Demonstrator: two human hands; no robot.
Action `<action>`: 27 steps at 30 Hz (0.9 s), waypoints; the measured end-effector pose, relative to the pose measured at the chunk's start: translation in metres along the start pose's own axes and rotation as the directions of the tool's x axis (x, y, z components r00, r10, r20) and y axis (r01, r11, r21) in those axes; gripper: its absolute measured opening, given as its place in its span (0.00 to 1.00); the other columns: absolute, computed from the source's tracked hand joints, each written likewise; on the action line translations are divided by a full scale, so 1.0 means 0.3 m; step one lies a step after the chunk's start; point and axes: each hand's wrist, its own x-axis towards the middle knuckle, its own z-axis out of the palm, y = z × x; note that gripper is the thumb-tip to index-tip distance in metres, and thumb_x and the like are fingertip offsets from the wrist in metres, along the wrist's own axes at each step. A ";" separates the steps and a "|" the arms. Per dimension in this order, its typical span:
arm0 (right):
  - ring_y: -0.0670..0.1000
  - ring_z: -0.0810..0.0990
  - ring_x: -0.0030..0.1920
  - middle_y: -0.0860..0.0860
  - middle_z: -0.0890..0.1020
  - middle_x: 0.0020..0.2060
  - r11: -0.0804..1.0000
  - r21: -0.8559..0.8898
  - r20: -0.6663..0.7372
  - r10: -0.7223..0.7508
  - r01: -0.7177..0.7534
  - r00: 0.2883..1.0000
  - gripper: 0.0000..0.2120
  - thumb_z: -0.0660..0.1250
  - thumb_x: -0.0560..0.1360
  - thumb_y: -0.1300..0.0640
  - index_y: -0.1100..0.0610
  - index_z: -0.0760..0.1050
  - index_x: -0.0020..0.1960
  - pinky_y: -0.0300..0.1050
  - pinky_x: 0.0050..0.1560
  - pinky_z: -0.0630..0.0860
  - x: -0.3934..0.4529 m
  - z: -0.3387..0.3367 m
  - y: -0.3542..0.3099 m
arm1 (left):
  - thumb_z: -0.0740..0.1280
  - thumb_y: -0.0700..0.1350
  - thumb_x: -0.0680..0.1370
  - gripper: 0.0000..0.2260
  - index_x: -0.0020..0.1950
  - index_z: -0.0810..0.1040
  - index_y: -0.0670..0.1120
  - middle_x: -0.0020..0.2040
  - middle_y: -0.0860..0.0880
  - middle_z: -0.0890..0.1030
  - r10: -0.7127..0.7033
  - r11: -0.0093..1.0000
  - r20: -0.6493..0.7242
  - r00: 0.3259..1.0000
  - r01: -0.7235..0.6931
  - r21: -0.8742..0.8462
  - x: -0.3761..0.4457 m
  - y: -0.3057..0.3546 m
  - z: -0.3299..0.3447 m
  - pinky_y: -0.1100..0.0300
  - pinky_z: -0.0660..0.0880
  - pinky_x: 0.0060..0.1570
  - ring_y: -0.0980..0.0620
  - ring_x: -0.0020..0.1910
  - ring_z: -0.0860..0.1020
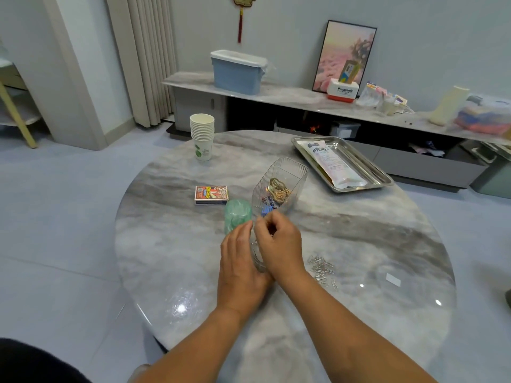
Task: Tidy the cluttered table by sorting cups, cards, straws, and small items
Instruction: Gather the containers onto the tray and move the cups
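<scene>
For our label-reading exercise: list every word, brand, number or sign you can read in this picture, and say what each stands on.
"Panasonic": on the white and red box on the sideboard.
Straw packet in the metal tray: large Chinese characters, too blurred to read; the small print too.
Card box on the table: printed design, lettering too small.
Paper cup stack: green logo, text unreadable.
Small box above the Panasonic box: unreadable.

- Just beyond the two hands, the green roll (237, 215) and the ribbed clear container (279, 186) stand close together.
- Right of the grip, loose silver clips (322, 268) litter the marble table (359, 230).
- The card box (211, 194) lies farther back left.
</scene>
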 end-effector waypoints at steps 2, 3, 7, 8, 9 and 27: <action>0.49 0.76 0.37 0.48 0.77 0.35 0.995 -0.076 0.062 -0.065 0.069 0.996 0.09 0.69 0.76 0.55 0.53 0.70 0.41 0.49 0.41 0.75 -0.012 -0.008 0.009 | 0.78 0.47 0.67 0.42 0.77 0.62 0.45 0.74 0.51 0.66 0.002 1.000 -0.012 1.000 -0.002 -0.007 -0.001 -0.001 0.001 0.49 0.66 0.72 0.51 0.74 0.64; 0.48 0.78 0.39 0.46 0.79 0.37 0.991 -0.092 0.090 -0.091 0.099 0.992 0.06 0.68 0.76 0.54 0.51 0.72 0.44 0.49 0.43 0.77 -0.016 -0.013 0.009 | 0.78 0.46 0.67 0.42 0.77 0.62 0.45 0.74 0.51 0.66 -0.011 1.000 -0.018 1.000 0.010 -0.012 -0.001 0.001 0.000 0.50 0.65 0.72 0.51 0.73 0.64; 0.45 0.82 0.46 0.42 0.83 0.44 0.976 -0.115 0.188 -0.160 0.184 0.969 0.05 0.67 0.79 0.56 0.47 0.78 0.53 0.50 0.49 0.79 -0.030 -0.039 0.036 | 0.76 0.44 0.68 0.40 0.77 0.62 0.46 0.73 0.49 0.68 -0.039 0.999 -0.044 0.998 0.039 -0.001 0.002 0.005 0.000 0.48 0.68 0.70 0.49 0.72 0.66; 0.44 0.83 0.47 0.42 0.84 0.45 0.981 -0.094 0.184 -0.149 0.169 0.971 0.07 0.67 0.80 0.56 0.46 0.78 0.55 0.48 0.50 0.80 -0.037 -0.051 0.040 | 0.77 0.46 0.68 0.41 0.76 0.62 0.46 0.72 0.49 0.68 -0.047 0.999 -0.041 0.998 0.048 0.004 0.002 0.006 0.002 0.47 0.68 0.70 0.49 0.71 0.66; 0.42 0.84 0.48 0.42 0.85 0.46 0.987 -0.059 0.168 -0.138 0.149 0.976 0.08 0.67 0.81 0.57 0.46 0.79 0.56 0.45 0.50 0.80 -0.044 -0.061 0.036 | 0.78 0.49 0.66 0.42 0.77 0.62 0.46 0.72 0.48 0.69 -0.063 0.998 -0.036 0.997 0.063 0.012 0.004 0.004 0.001 0.48 0.68 0.70 0.48 0.71 0.66; 0.48 0.53 0.81 0.47 0.59 0.81 0.830 -0.551 0.404 0.177 0.085 0.898 0.40 0.50 0.73 0.28 0.47 0.61 0.80 0.46 0.80 0.46 -0.140 -0.109 0.212 | 0.83 0.52 0.62 0.49 0.77 0.63 0.43 0.72 0.45 0.70 -0.334 0.941 -0.223 0.916 0.312 -0.132 0.024 -0.014 0.004 0.52 0.63 0.73 0.46 0.72 0.65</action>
